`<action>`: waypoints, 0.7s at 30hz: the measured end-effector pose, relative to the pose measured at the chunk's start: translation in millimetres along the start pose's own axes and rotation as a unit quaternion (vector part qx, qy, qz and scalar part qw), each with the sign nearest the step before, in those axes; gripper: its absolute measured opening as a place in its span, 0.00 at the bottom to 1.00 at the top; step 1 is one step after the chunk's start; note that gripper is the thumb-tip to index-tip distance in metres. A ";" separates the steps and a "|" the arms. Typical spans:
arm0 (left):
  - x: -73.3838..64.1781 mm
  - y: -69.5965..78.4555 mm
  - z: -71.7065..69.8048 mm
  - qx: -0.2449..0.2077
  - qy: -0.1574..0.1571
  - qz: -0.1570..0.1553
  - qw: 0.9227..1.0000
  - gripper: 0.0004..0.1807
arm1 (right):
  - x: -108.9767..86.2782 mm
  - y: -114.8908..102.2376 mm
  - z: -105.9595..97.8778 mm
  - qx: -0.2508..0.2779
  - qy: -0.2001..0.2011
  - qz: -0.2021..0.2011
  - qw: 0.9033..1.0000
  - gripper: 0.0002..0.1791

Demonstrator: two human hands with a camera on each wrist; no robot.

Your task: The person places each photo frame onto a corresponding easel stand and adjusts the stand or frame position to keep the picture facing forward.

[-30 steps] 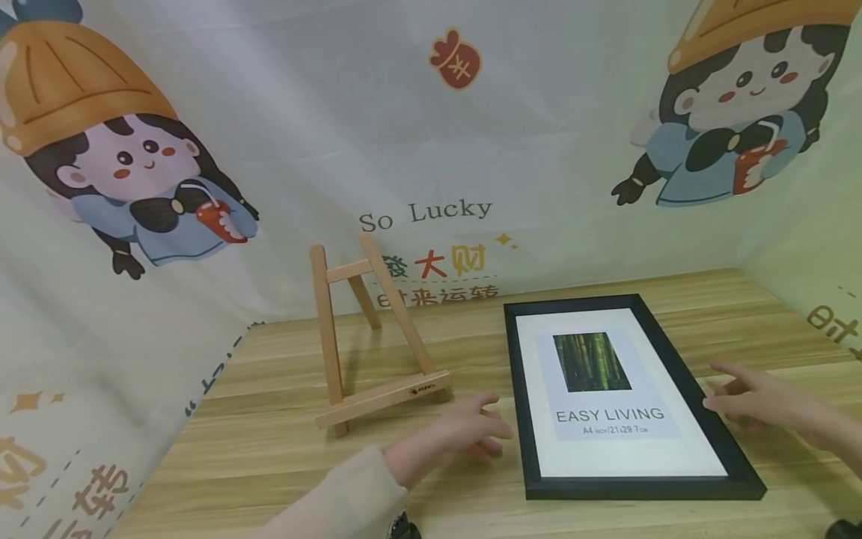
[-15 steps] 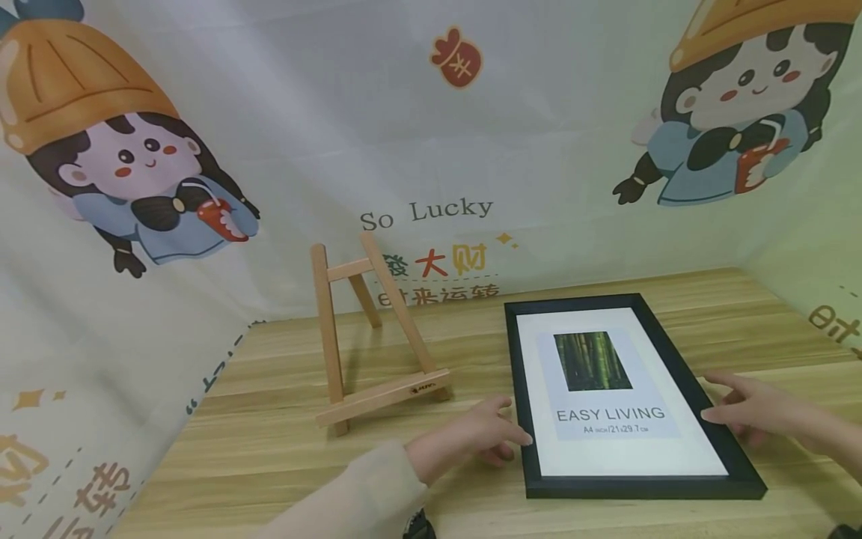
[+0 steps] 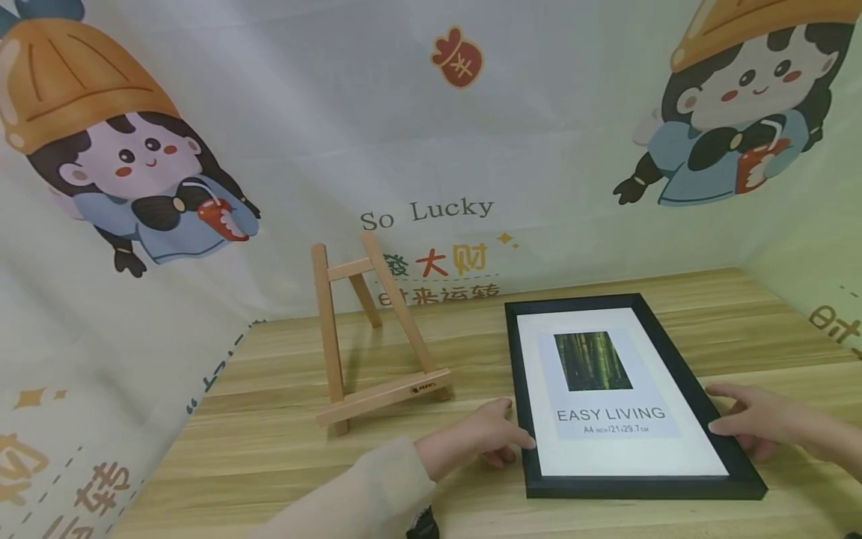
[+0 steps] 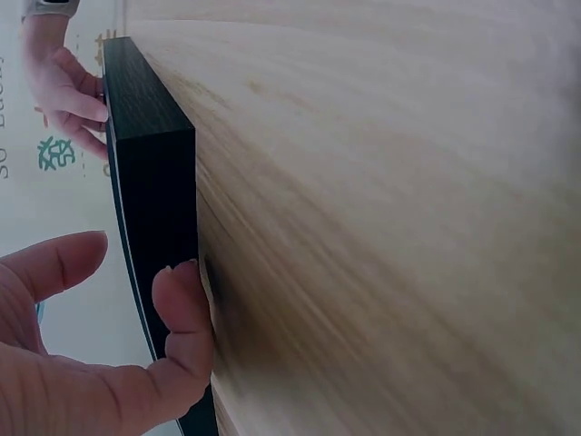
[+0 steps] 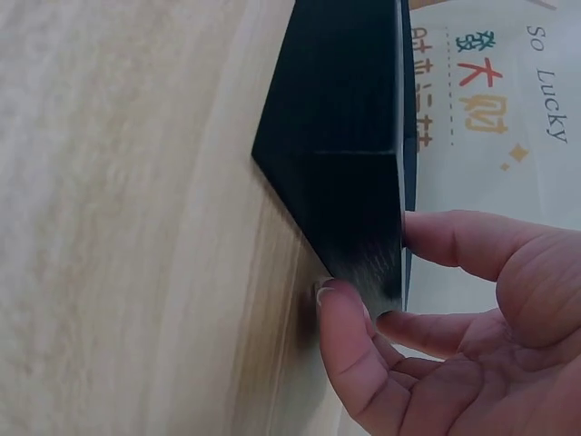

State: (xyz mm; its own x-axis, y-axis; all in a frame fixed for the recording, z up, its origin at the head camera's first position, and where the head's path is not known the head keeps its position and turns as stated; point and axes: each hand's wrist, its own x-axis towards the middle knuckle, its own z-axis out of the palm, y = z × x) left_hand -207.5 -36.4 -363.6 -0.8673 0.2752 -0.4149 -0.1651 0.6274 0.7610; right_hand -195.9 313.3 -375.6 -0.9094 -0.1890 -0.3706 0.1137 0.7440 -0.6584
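Note:
A black picture frame (image 3: 626, 488) with a white mat, a bamboo picture and the words EASY LIVING lies face up on the wooden table. My left hand (image 3: 477, 436) is at its left edge. In the left wrist view, a bent finger touches the frame's black side (image 4: 156, 200), while the thumb (image 4: 82, 257) stands slightly apart from the front. On the opposite edge, my right hand (image 3: 761, 421) pinches the frame. Its thumb (image 5: 440, 232) is on the front, and a curled finger (image 5: 340, 313) is at the lower edge of the side.
A small wooden easel (image 3: 384, 397) stands left of the frame, behind my left hand. The wooden tabletop (image 3: 256, 449) ends against a pale cloth backdrop (image 3: 559, 150) printed with cartoon figures and lettering, which also covers both sides.
My left hand has moved right, from beside the frame to its left edge. My right hand has come slightly down along the right edge. Frame and easel have not moved.

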 end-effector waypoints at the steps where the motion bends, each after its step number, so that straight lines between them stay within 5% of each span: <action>1: 0.5 0.2 0.6 0.005 0.001 0.001 1.000 0.40 | 0.0 -0.4 0.9 0.000 -0.001 0.003 1.000 0.41; 4: 2.0 0.4 2.6 0.024 0.008 0.007 1.000 0.39 | -0.4 -1.1 3.1 0.002 -0.006 0.010 1.000 0.40; 11: 2.3 -2.0 7.1 0.057 0.001 0.049 0.997 0.17 | -1.7 -0.6 4.8 -0.013 -0.013 0.012 1.000 0.40; 21: -1.6 -1.4 9.6 0.095 0.001 0.074 0.993 0.11 | -1.0 -2.4 7.6 -0.039 -0.021 0.024 0.999 0.33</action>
State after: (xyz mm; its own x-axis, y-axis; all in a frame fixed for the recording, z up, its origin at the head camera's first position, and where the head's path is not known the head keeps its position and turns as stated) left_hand -201.4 -30.8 -368.9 -0.8760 0.3733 -0.3054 0.0548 0.7063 0.7058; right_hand -192.2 306.7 -378.6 -0.8864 -0.1771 -0.4278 0.1230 0.8006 -0.5864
